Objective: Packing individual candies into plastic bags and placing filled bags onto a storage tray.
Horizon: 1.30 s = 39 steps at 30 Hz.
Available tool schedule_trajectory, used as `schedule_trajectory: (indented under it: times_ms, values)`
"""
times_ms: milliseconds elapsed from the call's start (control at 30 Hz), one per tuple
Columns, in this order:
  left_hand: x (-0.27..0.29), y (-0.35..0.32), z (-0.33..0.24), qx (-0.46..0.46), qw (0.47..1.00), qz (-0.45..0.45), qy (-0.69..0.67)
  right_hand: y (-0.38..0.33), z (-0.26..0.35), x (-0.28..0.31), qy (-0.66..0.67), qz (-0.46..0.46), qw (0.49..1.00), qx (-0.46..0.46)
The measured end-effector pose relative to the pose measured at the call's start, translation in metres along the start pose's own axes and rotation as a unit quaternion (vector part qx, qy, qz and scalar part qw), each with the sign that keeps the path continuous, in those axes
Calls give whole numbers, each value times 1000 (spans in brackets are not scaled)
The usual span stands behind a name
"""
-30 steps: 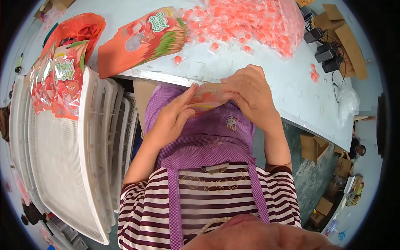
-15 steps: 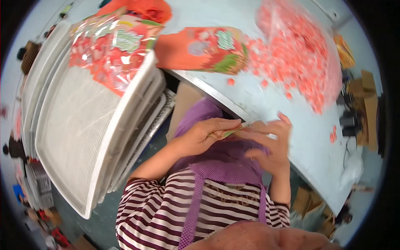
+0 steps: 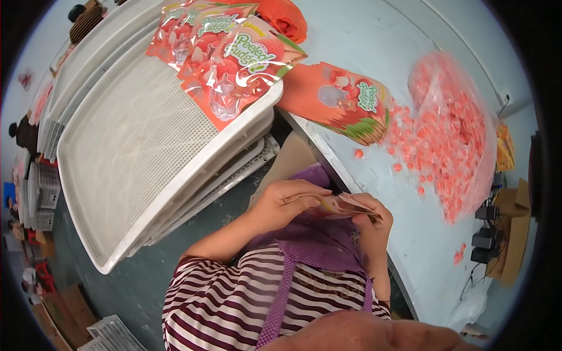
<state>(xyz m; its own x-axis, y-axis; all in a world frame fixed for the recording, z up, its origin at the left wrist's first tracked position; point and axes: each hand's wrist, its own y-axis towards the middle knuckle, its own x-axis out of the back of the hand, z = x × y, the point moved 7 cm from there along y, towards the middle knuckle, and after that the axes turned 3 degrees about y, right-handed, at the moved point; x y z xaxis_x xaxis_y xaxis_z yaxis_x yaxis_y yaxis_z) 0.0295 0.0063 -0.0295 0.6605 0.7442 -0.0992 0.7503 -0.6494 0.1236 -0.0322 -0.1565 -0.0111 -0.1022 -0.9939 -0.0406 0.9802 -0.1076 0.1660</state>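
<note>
A printed red-and-white pouch [image 3: 331,206] is held over my lap, seen nearly edge-on. My left hand [image 3: 288,203] pinches one side of it, and my right hand [image 3: 372,220] grips the other side. Whether anything is inside this pouch cannot be made out. On the table's near edge lies a fanned stack of flat pouches [image 3: 345,102], with small red-and-white pieces [image 3: 453,152] heaped to its right, partly in a clear pinkish plastic bag [image 3: 433,73]. Several glossy, plump pouches [image 3: 234,73] rest on the far corner of a white mesh tray [image 3: 134,146].
The tray tops a stack of white trays [image 3: 228,169] at my left. A bright orange bag [image 3: 287,19] sits at the back. Black power adapters [image 3: 485,237] with cables and a cardboard box [image 3: 516,216] stand at the far right. More crates [image 3: 47,193] and people are at the left.
The view has shifted, so tray, stack and heap appear farther right and lower. My right hand, earlier blurred with fingers spread, now grips the pouch; my left hand keeps its hold.
</note>
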Motion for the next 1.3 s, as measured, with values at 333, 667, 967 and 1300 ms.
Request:
schedule_trajectory:
  times_ms: [333, 667, 967, 1300]
  values:
    - [19, -14, 2, 0, 993, -118, 17, 14, -2, -10, -86, 17, 996, -32]
    - [27, -27, -33, -135, 973, -146, 120, 26, 9, -24, -47, 75, 994, 65]
    - [36, -38, -36, -93, 974, -200, 55, 38, 17, -41, -56, 126, 979, 151]
    - [35, -45, -48, -177, 951, -192, 164, 42, 13, -41, -55, 122, 982, 136]
